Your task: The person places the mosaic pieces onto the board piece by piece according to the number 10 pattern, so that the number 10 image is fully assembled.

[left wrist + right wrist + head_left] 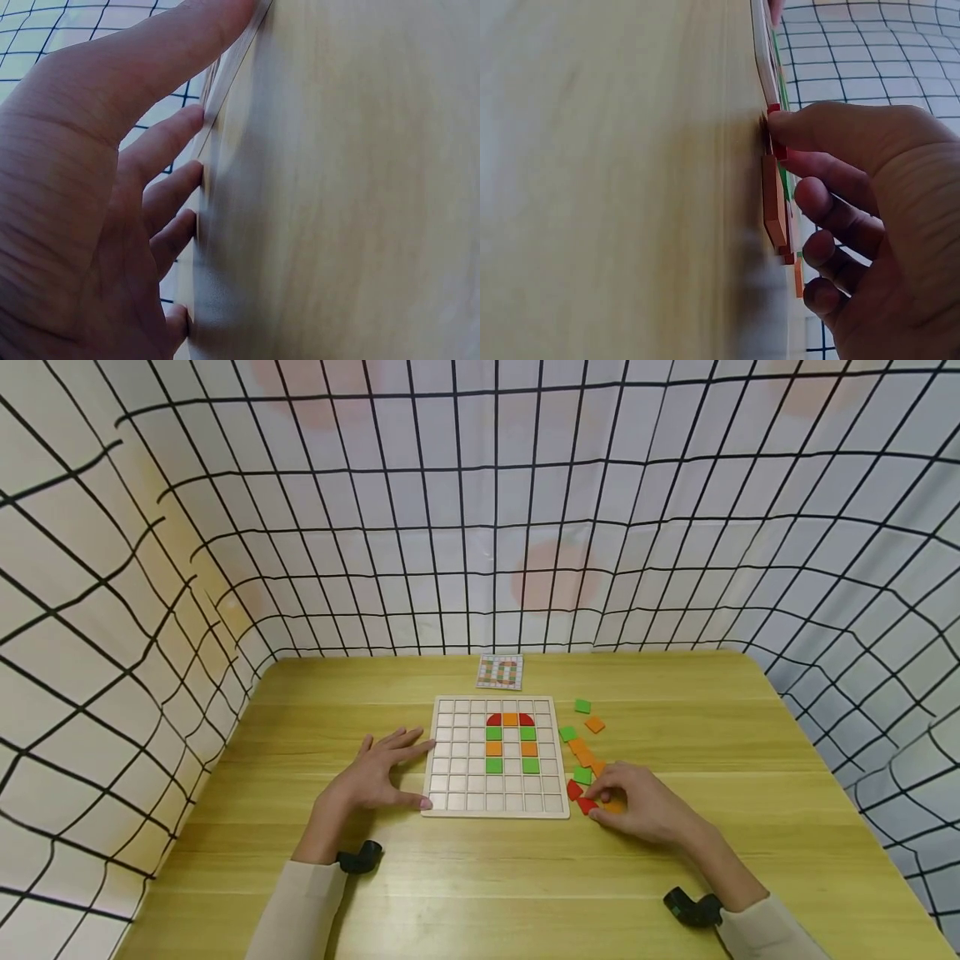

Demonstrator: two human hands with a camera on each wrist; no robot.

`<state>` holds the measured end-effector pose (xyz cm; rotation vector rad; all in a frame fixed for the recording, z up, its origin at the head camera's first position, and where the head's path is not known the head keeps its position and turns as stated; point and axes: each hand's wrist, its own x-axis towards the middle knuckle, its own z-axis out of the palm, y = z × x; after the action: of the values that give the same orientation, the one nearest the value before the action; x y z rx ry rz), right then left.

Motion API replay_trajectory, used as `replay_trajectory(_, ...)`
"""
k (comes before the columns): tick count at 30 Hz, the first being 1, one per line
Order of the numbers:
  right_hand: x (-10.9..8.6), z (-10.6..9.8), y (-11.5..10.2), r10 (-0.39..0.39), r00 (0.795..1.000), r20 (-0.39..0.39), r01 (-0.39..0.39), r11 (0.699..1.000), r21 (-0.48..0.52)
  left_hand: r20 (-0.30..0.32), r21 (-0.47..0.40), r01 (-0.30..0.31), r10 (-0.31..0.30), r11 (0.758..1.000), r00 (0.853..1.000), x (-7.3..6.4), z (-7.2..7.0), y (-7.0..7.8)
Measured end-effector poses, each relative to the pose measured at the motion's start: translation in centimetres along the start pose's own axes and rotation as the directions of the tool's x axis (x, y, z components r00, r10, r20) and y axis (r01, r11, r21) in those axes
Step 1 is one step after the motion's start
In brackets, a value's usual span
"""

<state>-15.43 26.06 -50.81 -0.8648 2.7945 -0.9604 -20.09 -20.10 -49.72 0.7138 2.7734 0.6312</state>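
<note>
A wooden grid board [457, 781] lies on the table, with red, orange and green tiles set in an arch on its right half. My left hand [375, 777] is spread along the board's left edge, thumb near the lower corner and fingertips touching the side. At the board's lower right, my right hand [645, 803] pinches a red tile [587, 807] between thumb and index finger. In the right wrist view that red tile [782, 153] shows beside the thumb, its other fingers loosely curled. Another red tile [574, 790] lies just beyond, and an orange tile [614, 807] is partly under the hand.
Loose green tiles [582, 706] and orange tiles [595, 724] lie scattered right of the board. Behind it is a small pattern card [500, 672] printed with a similar coloured figure. A white wall with a black grid [495, 543] surrounds the wooden table [465, 877] at the back and sides.
</note>
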Motion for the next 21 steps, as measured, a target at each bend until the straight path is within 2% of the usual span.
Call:
replay_trajectory(10,0.4,-0.3,-0.3,0.061,0.998,-0.032,-0.061,0.998,0.007,-0.004,-0.008,-0.007,0.007,1.0,1.0,-0.1,0.0,0.0)
replay_trajectory(21,2.8,1.0,-1.5,0.085,0.989,-0.122,-0.086,0.996,-0.002,-0.001,-0.005,0.001,-0.001,1.0,1.0,-0.1,-0.1,0.2)
